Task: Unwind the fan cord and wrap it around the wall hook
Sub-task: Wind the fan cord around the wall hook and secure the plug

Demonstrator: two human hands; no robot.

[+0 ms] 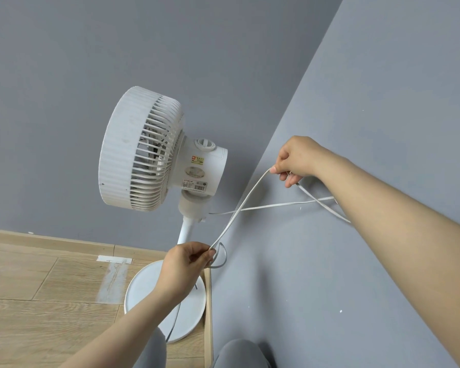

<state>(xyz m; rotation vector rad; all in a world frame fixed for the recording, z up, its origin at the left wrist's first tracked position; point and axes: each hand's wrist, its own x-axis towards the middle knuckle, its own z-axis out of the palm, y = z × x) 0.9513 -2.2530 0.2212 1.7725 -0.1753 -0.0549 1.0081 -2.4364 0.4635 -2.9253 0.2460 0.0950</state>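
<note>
A white pedestal fan (144, 150) stands in the corner on its round base (144, 290), head turned left. Its flat white cord (239, 208) runs taut between my hands. My left hand (186, 261) pinches a small loop of cord low beside the fan pole. My right hand (298, 160) grips the cord higher up, near the right wall. Another strand leaves the fan neck and crosses to the right, passing behind my right forearm. A further strand hangs down across the base. No wall hook shows; my right forearm covers part of the wall.
Grey walls (383, 102) meet in a corner behind the fan. The wooden floor (37, 301) has a pale baseboard and a strip of white tape (114, 259). My knees in grey trousers (239, 351) sit at the bottom edge.
</note>
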